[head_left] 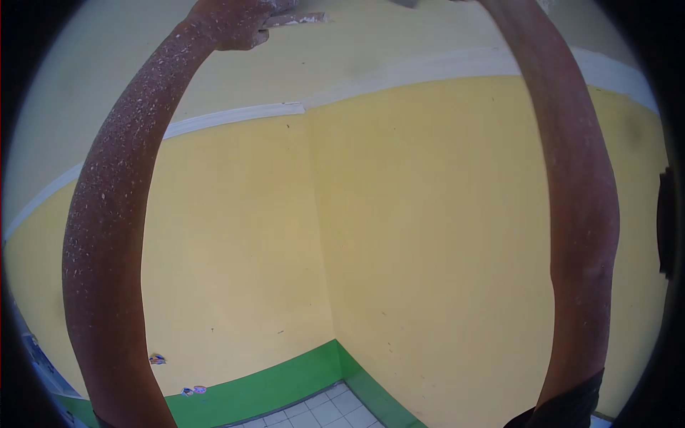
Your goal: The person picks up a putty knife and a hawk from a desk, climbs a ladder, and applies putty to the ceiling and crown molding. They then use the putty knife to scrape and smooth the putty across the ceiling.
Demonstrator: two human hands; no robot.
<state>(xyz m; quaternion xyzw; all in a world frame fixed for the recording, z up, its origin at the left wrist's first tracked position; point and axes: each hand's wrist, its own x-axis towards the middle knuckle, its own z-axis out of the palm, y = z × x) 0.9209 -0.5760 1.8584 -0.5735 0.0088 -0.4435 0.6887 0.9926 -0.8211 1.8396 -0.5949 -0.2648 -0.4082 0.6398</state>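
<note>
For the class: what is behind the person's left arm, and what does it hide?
Behind the left arm, the yellow wall and white trim show on both sides. The stretches directly behind it are covered, so any marks there cannot be seen.

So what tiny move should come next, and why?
Maybe bring the flat tool in the left hand toward what looks like a grey blade at the picture's top edge, to scrape it: white residue clings to the tool, and the two sit apart.
</note>
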